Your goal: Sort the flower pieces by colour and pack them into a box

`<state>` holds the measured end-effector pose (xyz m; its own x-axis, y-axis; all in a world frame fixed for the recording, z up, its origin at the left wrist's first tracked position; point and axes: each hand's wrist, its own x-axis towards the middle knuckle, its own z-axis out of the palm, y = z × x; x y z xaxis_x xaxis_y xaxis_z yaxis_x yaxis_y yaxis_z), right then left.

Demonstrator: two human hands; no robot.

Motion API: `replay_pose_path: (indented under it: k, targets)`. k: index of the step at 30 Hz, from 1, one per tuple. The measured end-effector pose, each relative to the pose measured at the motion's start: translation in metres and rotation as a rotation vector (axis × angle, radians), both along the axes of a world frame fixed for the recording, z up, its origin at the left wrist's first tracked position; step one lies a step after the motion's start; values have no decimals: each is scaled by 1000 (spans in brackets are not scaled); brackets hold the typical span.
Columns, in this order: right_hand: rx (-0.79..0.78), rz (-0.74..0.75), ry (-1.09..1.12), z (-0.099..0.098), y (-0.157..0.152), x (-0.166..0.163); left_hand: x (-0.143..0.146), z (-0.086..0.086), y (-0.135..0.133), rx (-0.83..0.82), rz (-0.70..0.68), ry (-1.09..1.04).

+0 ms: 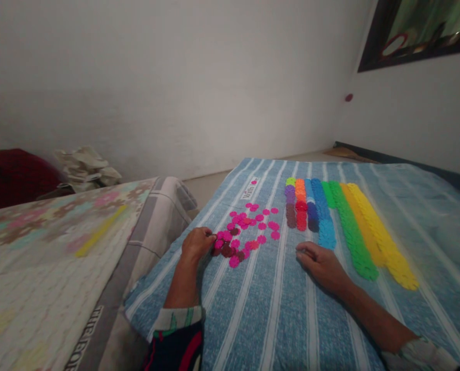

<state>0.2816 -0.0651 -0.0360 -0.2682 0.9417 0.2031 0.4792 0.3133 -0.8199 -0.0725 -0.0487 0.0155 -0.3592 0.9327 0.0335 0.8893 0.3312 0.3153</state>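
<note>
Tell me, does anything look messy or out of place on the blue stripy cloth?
Yes. One pink scalloped disc lies alone on the printed label, away from the others. The loose pink and brown discs look jumbled too, because the colourful rows beside them are neat.

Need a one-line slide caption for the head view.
Left hand at scattered pink and brown discs, right hand near multicoloured rows on a striped blue cloth.

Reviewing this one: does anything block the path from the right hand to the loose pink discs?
Nothing visible does: only flat striped cloth separates the right hand from the loose pink discs. The coloured rows lie ahead and to the right, outside that path.
</note>
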Motion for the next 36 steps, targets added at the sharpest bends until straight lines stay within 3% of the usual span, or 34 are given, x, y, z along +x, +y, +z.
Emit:
replay_pose_path:
  k: [4,9,14,22,36]
  targets:
    - [1,0,0,-1,0,1,-7,-9,2,41,4,-123]
    - [-18,2,-1,-1,-1,2,-12,-18,-1,257,10,-441]
    - [9,-14,2,0,-1,1,-3,-14,-10,353,37,-706]
    - [20,-17,3,1,1,-1,19,-4,-16,332,-97,-831]
    - [36,-24,-12,0,0,-3,31,-26,5,395,-230,-691]
